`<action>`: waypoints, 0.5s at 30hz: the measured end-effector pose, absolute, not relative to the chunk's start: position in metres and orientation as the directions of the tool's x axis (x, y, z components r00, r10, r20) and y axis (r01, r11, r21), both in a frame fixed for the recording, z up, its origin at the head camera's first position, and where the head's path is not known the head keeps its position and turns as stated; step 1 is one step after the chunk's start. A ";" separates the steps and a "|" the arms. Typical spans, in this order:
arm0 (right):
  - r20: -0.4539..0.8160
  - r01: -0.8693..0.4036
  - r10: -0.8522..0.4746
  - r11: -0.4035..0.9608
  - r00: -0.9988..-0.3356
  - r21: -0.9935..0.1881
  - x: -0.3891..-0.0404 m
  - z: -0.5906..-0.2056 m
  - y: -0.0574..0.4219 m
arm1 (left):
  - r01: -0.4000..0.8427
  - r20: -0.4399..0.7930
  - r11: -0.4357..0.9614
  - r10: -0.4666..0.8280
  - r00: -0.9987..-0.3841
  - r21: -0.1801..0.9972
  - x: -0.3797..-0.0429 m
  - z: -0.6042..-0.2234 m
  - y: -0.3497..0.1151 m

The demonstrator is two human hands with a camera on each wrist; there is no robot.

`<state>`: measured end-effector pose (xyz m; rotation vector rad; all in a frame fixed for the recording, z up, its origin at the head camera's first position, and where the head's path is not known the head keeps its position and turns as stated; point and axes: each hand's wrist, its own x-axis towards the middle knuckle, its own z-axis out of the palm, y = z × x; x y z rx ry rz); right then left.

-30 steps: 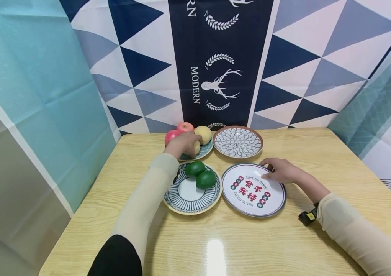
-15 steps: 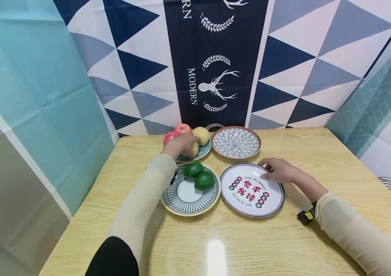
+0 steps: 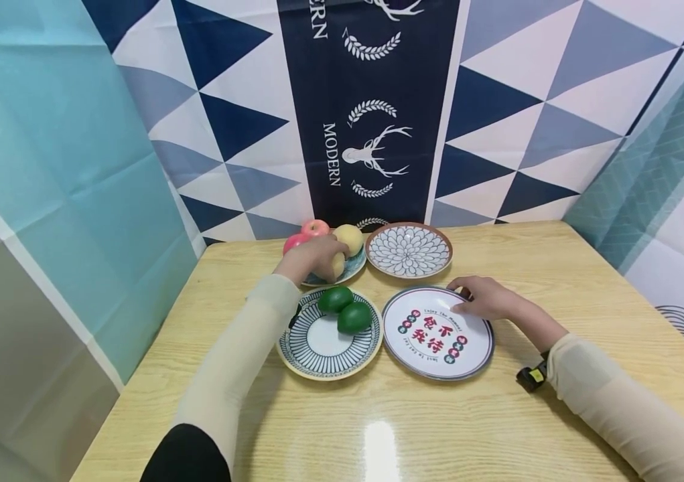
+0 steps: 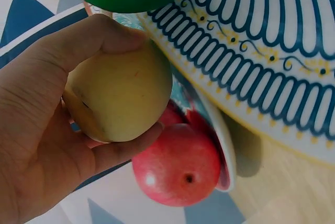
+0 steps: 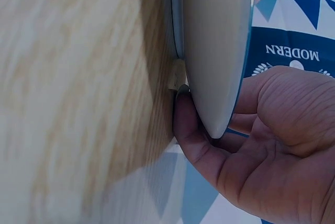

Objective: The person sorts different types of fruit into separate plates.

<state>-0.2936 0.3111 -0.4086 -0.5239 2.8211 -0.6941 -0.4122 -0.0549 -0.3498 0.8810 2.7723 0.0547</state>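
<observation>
My left hand point(image 3: 315, 258) grips a round yellow fruit point(image 4: 125, 93) between thumb and fingers, over the small blue plate point(image 3: 352, 268) at the back. Beside it on that plate lie a second yellow fruit point(image 3: 349, 239) and red apples point(image 3: 315, 228), one partly behind the hand. On the right, my right hand point(image 3: 485, 298) pinches the rim of a white plate point(image 3: 404, 343) printed with red characters. In the right wrist view the thumb is on the upper side, and fingers point(image 5: 191, 124) curl beneath the rim. Two green oval fruits point(image 3: 355, 318) sit on a striped plate point(image 3: 322, 343).
A brown-rimmed plate with a flower pattern point(image 3: 409, 250) stands at the back, behind the white plate. The wooden table point(image 3: 293, 428) ends at a patterned cloth backdrop point(image 3: 372, 80), and a blue-green cloth point(image 3: 64, 134) hangs along the left side.
The head view has shifted slightly, so the things sit a little further left in it. Both hands keep their hold, with little other visible movement.
</observation>
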 end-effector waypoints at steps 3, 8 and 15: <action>-0.105 -0.283 -0.374 0.833 -0.922 -0.476 -0.293 -0.410 0.311 | 0.591 -0.204 0.802 0.596 -0.777 0.089 -0.410 -0.348 -0.056; -0.115 -0.272 -0.366 0.837 -0.924 -0.475 -0.294 -0.411 0.310 | 0.656 -0.184 0.754 0.650 -0.737 0.036 -0.406 -0.341 -0.054; -0.114 -0.275 -0.366 0.839 -0.923 -0.469 -0.294 -0.410 0.310 | 0.725 -0.154 0.689 0.716 -0.681 0.004 -0.394 -0.327 -0.039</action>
